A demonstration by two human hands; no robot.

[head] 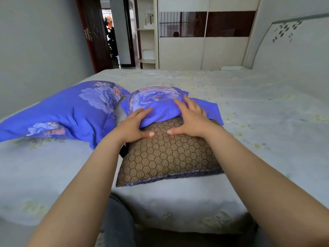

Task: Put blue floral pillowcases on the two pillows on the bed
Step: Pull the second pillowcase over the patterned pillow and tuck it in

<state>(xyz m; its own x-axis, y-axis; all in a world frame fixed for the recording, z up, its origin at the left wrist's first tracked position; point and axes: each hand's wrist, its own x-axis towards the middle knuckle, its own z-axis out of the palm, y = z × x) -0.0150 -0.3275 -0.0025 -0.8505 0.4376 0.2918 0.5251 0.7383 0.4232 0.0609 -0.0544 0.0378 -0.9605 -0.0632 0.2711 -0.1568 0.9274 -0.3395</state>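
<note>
Lay directly under both hands: a brown mesh pillow [169, 154] with a blue floral pillowcase [160, 104] drawn over its far half only, near half bare. Left hand [132, 125] gripped the bunched hem of the pillowcase, thumb pressed on the mesh; right hand [191, 120] rested just beside it with fingers spread over the blue cloth, thumb on the mesh, not clearly gripping. Hands close together, thumbs nearly meeting. Judged soft, light and yielding, the pillow; thin and limp, likely to snag on the rough mesh, the pillowcase. Best taken at the hem, one hand toward each side, and pulled toward the body. Left of the left hand, touching the half-covered one, sat a second pillow [67, 113] already covered. Around it all, only the pale bed [249, 113]; nothing seen blocking the pull.
</note>
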